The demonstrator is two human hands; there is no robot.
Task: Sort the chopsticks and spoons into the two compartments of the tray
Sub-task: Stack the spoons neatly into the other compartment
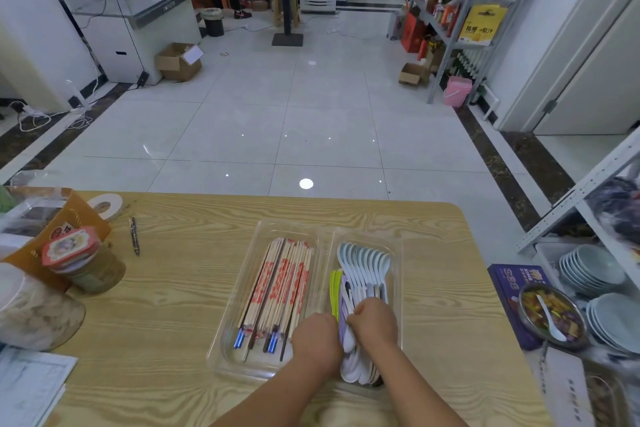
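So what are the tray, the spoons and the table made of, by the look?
The tray looks like clear glossy plastic: wood grain shows through it. The spoons are pale, smooth and shiny, perhaps ceramic or melamine; I cannot tell. The table shows light wood grain, probably laminate.

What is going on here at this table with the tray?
A person is sorting cutlery into a clear tray on the wooden table. The chopsticks lie in its left compartment, the spoons in its right. Both hands are at the near end of the spoon compartment: the right hand grips some spoons, while the left hand is against them, its fingers hidden.
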